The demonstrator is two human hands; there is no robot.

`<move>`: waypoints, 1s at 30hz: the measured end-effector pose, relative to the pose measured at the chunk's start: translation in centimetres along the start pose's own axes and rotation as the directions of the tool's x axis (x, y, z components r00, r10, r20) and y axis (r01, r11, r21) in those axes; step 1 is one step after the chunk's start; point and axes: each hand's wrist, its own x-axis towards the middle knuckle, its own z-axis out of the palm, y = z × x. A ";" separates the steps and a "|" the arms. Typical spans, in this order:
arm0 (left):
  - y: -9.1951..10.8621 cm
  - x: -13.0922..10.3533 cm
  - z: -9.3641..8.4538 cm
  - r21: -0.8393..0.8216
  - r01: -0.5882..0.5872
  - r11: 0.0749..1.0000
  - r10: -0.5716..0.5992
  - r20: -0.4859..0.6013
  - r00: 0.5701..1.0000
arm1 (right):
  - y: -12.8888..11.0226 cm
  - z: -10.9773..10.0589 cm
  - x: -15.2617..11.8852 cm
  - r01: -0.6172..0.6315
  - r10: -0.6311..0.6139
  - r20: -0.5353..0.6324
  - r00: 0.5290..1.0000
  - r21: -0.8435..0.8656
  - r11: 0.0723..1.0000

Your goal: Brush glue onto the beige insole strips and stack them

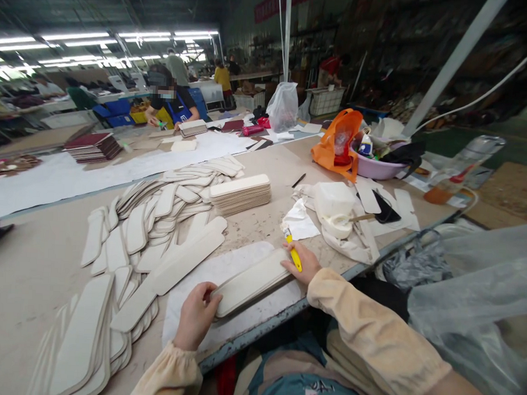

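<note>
A small stack of long, off-white, round-cornered panels (251, 281) lies on a white sheet (180, 301) at the table's near edge. My left hand (196, 312) is closed on the stack's left end, thumb on top. At the other end, my right hand (305, 265) grips a yellow-handled brush (293, 252), and its fingers also touch the panels. The bristles point away from me, beside a crumpled white paper (301, 219). A neat pile of similar panels (241, 195) stands farther back. To the left, many more panels (135, 230) are spread in overlapping heaps.
Right of my hands are a white tub (333, 199) and a roll of tape (337, 225) on cloth. Beyond stand an orange bag (335, 145), a filled purple basin (378, 169) and a bottle with amber liquid (447, 185). A co-worker (174, 103) works across the table.
</note>
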 end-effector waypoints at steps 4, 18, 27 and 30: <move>0.7 -0.7 -0.3 -0.348 0.049 0.936 -0.050 0.007 0.999 | 0.5 -0.3 0.3 0.017 -0.017 0.019 1.000 0.011 1.000; 6.4 -0.4 -0.8 -0.905 0.113 0.409 -0.308 -0.020 0.951 | -3.9 -2.7 1.2 -0.046 0.146 -0.130 0.981 0.572 0.819; 9.0 -4.8 2.7 -0.936 0.292 0.197 -0.227 0.246 0.942 | -6.9 -7.5 3.5 0.055 0.083 -0.236 0.968 0.522 0.851; 9.1 -5.9 4.6 -0.909 0.363 0.207 -0.211 0.321 0.923 | -7.4 -9.8 4.0 0.101 0.034 -0.257 0.966 0.493 0.864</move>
